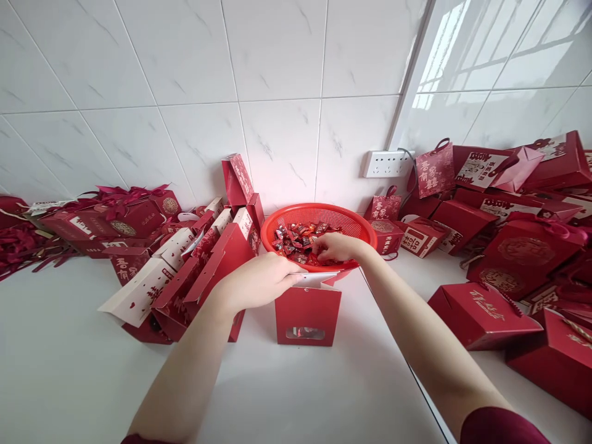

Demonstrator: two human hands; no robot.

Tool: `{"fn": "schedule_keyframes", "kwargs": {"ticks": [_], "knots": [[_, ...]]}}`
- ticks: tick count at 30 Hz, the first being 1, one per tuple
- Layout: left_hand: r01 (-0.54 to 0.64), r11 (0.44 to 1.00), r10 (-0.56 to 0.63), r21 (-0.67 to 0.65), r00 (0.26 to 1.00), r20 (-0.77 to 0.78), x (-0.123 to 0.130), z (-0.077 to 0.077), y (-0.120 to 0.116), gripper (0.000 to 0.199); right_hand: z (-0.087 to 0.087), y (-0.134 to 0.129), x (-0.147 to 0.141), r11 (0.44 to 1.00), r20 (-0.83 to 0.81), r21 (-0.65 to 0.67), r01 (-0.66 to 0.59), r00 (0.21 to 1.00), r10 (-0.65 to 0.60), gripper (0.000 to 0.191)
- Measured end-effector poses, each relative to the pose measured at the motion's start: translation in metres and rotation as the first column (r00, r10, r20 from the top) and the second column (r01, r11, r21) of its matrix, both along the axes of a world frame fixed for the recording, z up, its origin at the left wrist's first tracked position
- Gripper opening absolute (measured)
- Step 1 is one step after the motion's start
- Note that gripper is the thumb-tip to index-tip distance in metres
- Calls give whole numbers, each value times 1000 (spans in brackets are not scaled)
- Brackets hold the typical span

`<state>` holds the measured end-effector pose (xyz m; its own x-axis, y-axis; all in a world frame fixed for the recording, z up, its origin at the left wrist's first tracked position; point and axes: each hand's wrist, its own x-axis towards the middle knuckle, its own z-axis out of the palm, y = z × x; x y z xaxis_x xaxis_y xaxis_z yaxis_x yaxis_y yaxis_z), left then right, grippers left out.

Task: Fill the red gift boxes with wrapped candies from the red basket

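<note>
A red box [308, 311] with a small clear window stands upright on the white table, its top open. My left hand [259, 280] is at the box's upper left edge, fingers together, thumb against the rim. Behind the box sits a red plastic basket [365, 231] holding wrapped candies [298, 237]. My right hand [335, 248] reaches into the basket, its fingers curled down among the candies; what they hold, if anything, is hidden.
Upright red and white boxes [143, 290] stand just left. Ribboned red boxes [139, 216] lie farther left. Many red gift boxes [509, 253] are piled at the right. A power strip [388, 164] is on the tiled wall [277, 68] behind.
</note>
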<state>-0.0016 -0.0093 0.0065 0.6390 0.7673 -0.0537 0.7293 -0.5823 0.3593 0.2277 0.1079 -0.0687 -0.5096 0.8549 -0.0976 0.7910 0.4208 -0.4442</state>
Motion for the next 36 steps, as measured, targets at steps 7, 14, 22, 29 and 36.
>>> {"fn": "schedule_keyframes", "kwargs": {"ticks": [7, 14, 22, 29, 36], "knots": [[-73, 997, 72, 15, 993, 91, 0, -5, 9, 39, 1, -22, 26, 970, -371, 135, 204, 918, -142, 30], [-127, 991, 130, -38, 987, 96, 3, -11, 15, 44, 32, -57, 23, 924, -558, 216, 316, 817, -149, 26], [-150, 989, 145, 11, 971, 191, 14, -25, 26, 43, 53, -91, 13, 844, -584, 322, 429, 791, -179, 19], [-113, 990, 97, 78, 977, 187, 15, -30, 33, 44, 57, -96, 12, 830, -576, 382, 406, 807, -130, 20], [-144, 988, 133, 52, 977, 165, 15, -29, 32, 46, 59, -98, 10, 836, -546, 411, 363, 832, -93, 19]]}}
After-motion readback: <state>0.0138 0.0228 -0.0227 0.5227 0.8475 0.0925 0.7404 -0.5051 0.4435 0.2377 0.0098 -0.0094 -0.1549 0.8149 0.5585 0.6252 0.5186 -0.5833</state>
